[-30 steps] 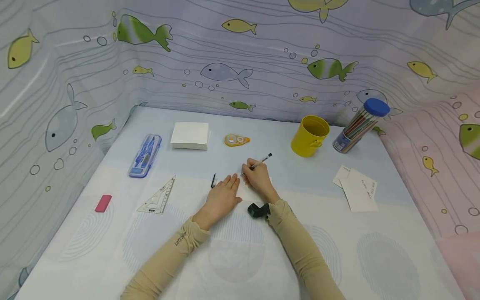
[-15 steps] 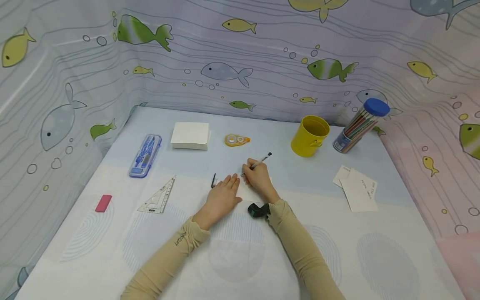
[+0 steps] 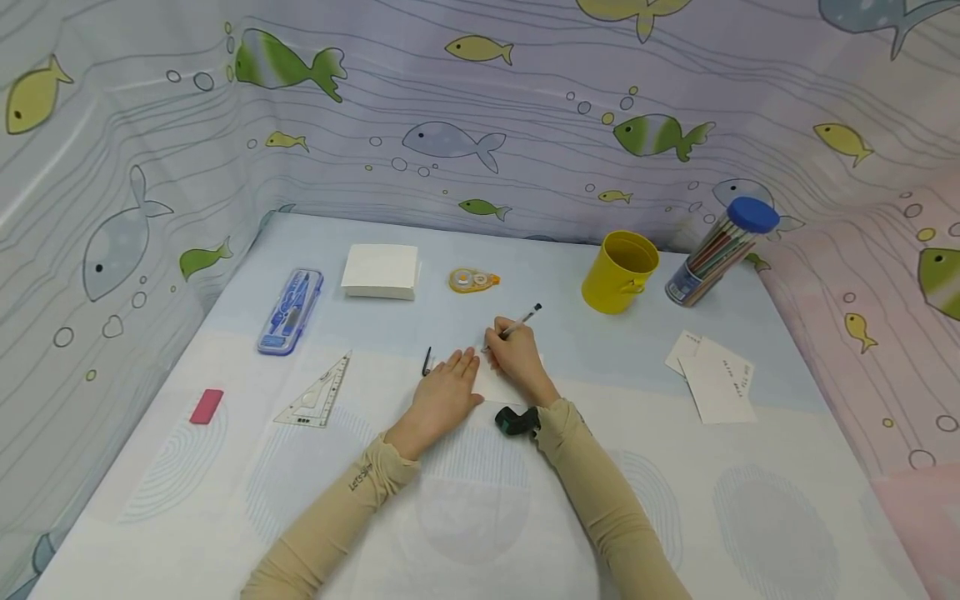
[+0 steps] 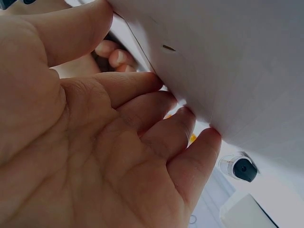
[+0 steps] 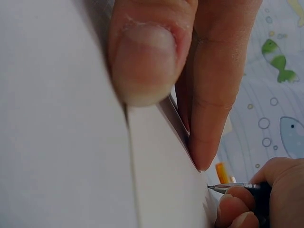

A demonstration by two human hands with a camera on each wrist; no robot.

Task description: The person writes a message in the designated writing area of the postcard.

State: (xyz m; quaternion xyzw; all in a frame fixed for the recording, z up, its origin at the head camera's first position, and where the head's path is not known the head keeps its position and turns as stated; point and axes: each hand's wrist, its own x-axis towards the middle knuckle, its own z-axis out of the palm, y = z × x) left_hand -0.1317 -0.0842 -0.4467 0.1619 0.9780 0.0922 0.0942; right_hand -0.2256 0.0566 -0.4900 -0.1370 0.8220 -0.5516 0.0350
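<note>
With thumb and fingertips my right hand (image 3: 513, 352) pinches a gel pen (image 3: 524, 320), its black end tilted up to the right. In the right wrist view the pen's metal tip (image 5: 212, 187) points at a small white sheet of paper (image 3: 497, 387). My left hand (image 3: 444, 398) lies flat on the left side of that sheet, fingers extended, thumb toward the right. The left wrist view shows its fingertips (image 4: 209, 135) resting along the white surface. Just beyond the left fingers lies a clear pen cap with a black clip (image 3: 427, 362). Writing under the pen is hidden.
Behind the hands stand a paper stack (image 3: 380, 271), a correction tape (image 3: 472, 281), a yellow mug (image 3: 611, 279) and a pencil jar (image 3: 712, 258). Leftward are a compass set (image 3: 291, 312), a set square (image 3: 333, 392) and a red eraser (image 3: 206, 407). Cards (image 3: 716, 392) lie rightward.
The upper end of the pen has shifted very slightly left and up, in small motions of the right hand. The left hand keeps its place on the sheet.
</note>
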